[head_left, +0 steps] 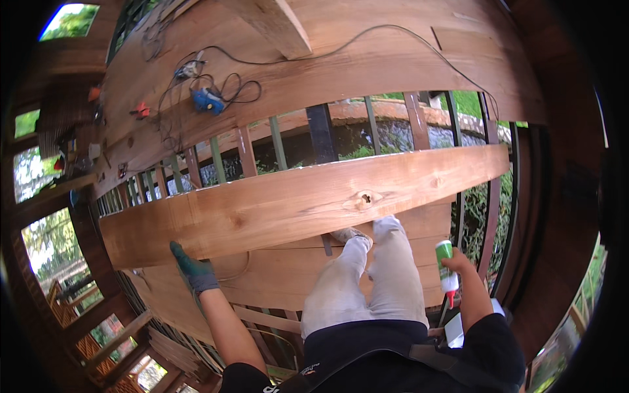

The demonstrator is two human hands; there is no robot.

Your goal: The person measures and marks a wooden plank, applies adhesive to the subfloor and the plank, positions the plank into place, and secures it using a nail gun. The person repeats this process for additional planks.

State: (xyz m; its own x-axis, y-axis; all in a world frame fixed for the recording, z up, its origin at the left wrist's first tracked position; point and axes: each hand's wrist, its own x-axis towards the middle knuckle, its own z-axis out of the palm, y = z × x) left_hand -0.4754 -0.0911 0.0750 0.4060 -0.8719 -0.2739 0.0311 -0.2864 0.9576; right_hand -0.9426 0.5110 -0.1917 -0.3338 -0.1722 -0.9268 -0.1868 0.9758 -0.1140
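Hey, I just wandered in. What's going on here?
A person stands before a long wooden plank that reaches across most of the view. Their gloved left hand is at the plank's near edge, toward its left end. The bare right hand holds a green and white bottle off to the right, apart from the plank, its red tip toward the picture's lower edge. Beyond the plank, a blue power tool lies on wooden boards.
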